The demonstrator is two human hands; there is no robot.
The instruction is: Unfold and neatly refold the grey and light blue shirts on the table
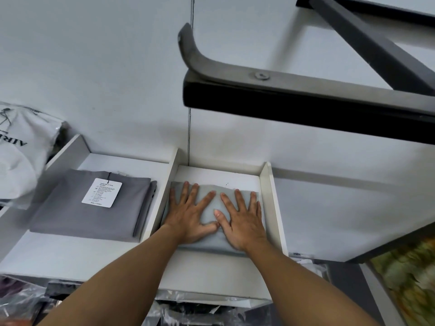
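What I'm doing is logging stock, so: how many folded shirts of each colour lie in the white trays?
Grey shirt, with a white hang tag on it: 1
Light blue shirt, under the flat left hand and right hand: 1
Total: 2 shirts

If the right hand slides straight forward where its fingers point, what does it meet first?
The right hand would likely meet the white tray's back rim, beyond the light blue shirt.
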